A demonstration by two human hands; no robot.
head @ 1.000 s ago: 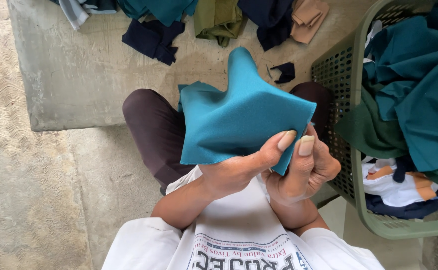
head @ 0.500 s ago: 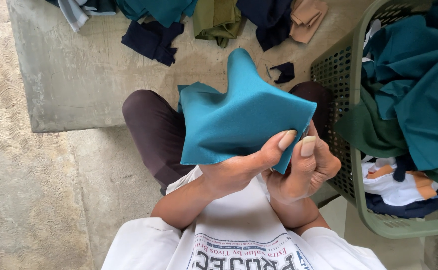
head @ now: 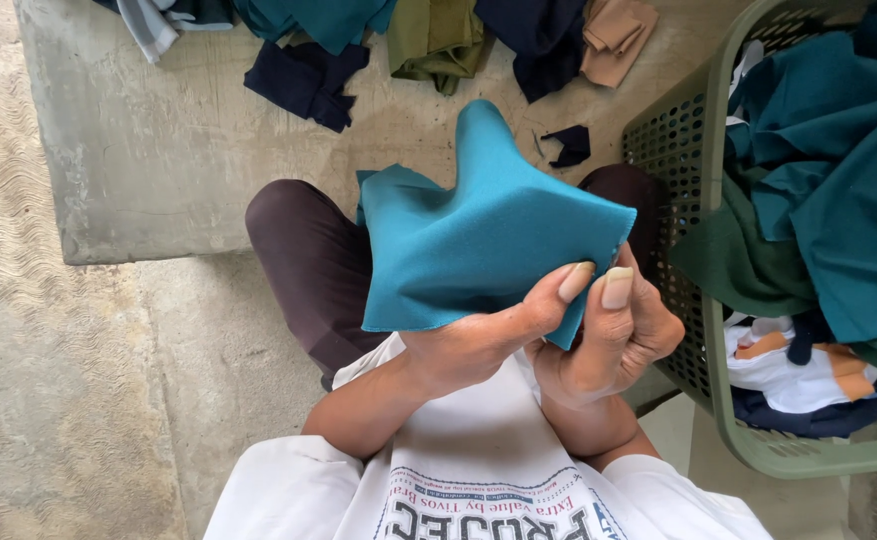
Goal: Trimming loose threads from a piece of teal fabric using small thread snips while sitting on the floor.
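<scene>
Two hands: both meet at the lower right corner of one teal cloth piece (head: 478, 250), held above the lap.
Left hand (head: 473, 340): closed on the cloth's lower edge, thumb pressed over the fabric near the corner.
Right hand (head: 608, 340): pinched on the same corner, thumb upright and just beside the left thumb; fingers curled behind the fabric.
Hands together: touching or nearly so, thumbs side by side.
Teal cloth piece: bunched, with one point rising upward; it covers the gap between the knees.
Legs: dark brown trousers (head: 308, 260) show on both sides of the cloth.
Shirt: white T-shirt (head: 478, 480) with dark print, at the bottom edge.
Right side: green plastic laundry basket (head: 718, 400) with a perforated wall, just beside the right knee, heaped with teal, dark green, white and orange fabrics.
Ahead: concrete slab (head: 178, 160) with a navy scrap (head: 303, 80), an olive cloth (head: 438, 40), a tan piece (head: 618, 30) and more teal fabric along its far edge.
Small scrap: dark blue bit (head: 570, 145) lies on the slab near the basket.
Left side: rough patterned concrete floor (head: 48, 350).
</scene>
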